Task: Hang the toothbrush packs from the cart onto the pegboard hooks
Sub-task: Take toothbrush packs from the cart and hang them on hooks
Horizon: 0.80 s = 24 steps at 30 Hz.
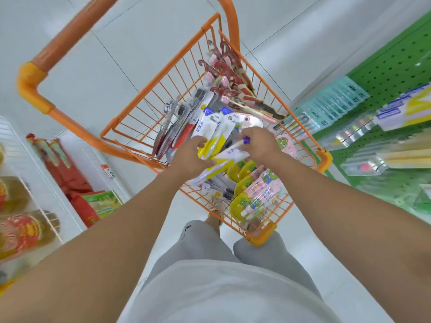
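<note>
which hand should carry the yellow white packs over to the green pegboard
Right, likely. The green pegboard stands on the person's right, and the right hand already pinches the yellow and white packs. The left hand grips them too, but is farther.

Pale tiled floor [98, 73] under bright even light, white wire shelving [35, 183] along one side.

Both hands [224, 150] on cart's [130, 113] toothbrush packs [217, 138]

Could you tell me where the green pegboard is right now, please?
In the head view, the green pegboard stands at the right edge, just beyond the orange cart's right side.
</note>
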Tool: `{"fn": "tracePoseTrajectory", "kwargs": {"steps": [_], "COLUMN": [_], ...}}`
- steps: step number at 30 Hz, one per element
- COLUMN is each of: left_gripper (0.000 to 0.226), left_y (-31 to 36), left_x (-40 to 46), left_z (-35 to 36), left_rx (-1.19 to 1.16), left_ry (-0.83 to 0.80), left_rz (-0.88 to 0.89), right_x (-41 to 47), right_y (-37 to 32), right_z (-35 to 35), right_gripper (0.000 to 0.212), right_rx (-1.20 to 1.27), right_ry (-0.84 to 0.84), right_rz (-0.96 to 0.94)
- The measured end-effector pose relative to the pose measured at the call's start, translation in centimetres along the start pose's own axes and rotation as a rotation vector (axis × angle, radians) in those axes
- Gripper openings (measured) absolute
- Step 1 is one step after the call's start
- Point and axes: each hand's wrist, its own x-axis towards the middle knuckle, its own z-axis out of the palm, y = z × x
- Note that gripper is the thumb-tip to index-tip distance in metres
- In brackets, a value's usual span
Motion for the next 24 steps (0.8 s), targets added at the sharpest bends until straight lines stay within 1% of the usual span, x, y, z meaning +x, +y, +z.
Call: {"fn": "tracePoseTrajectory", "kwargs": {"steps": [2,3,4,5,6,7,8,9,10,11,12,13,15,16,18,20,22,24], "left_gripper": [0.07,0.063,0.05,0.034,0.021,0.014,0.011,0.014,0.02,0.024,0.026,0.028,0.026,0.023,0.022,0.023,0.018,0.012], "left_y": [0.3,0.3,0.3,0.3,0.2,0.0,-0.2,-0.5,-0.7,-1.0,-1.1,-1.1,-1.0,-0.7,-0.6,-0.1,1.2,3.6], "left_x": [0.3,0.5,0.5,0.6,0.6,0.6,0.5,0.4,0.3,0.2,0.0,-0.1,-0.5,-0.6,-0.5,-0.4,-0.3,-0.2], "left_z": [-0.8,-1.0,-1.1,-1.2,-1.5,-1.9,-2.5,-3.0,-3.6,-4.0,-4.3,-4.6,-5.1,-5.3,-5.7,-5.9,-6.0,-5.6], "left_rx": [0.008,0.025,0.029,0.023,0.011,0.001,-0.021,-0.061,-0.102,-0.138,-0.163,-0.184,-0.23,-0.254,-0.321,-0.42,-0.493,-0.499], "left_ry": [-0.141,-0.181,-0.179,-0.127,-0.034,0.087,0.206,0.299,0.347,0.359,0.349,0.342,0.337,0.344,0.359,0.366,0.345,0.272], "left_rz": [0.028,0.047,0.069,0.084,0.078,0.043,-0.003,-0.043,-0.068,-0.074,-0.071,-0.057,-0.035,-0.027,-0.028,-0.08,-0.091,-0.019], "right_x": [-0.6,-1.0,-1.5,-2.0,-2.2,-1.8,-1.2,-0.4,0.3,0.9,1.4,1.8,2.1,2.2,1.7,0.3,-2.1,-4.9], "right_y": [-1.8,-2.9,-3.9,-4.7,-5.3,-5.5,-5.2,-5.0,-4.7,-4.4,-4.2,-4.3,-4.9,-5.1,-5.0,-4.7,-4.1,-3.2], "right_z": [-1.6,-2.6,-3.5,-4.0,-4.2,-3.8,-3.1,-2.3,-1.4,-0.3,0.7,1.3,2.0,2.1,1.7,0.3,-2.2,-5.3], "right_gripper": [0.012,0.013,0.014,0.015,0.015,0.016,0.02,0.031,0.045,0.057,0.061,0.055,0.033,0.028,0.025,0.014,0.007,0.009], "right_rx": [0.19,0.28,0.37,0.473,0.59,0.69,0.735,0.717,0.657,0.609,0.584,0.572,0.54,0.542,0.582,0.683,0.803,0.889], "right_ry": [0.001,0.007,0.019,0.061,0.138,0.229,0.299,0.315,0.267,0.197,0.152,0.151,0.227,0.244,0.216,0.207,0.277,0.357], "right_rz": [-0.088,-0.14,-0.18,-0.191,-0.168,-0.103,-0.007,0.098,0.19,0.24,0.253,0.242,0.218,0.215,0.191,0.176,0.173,0.143]}}
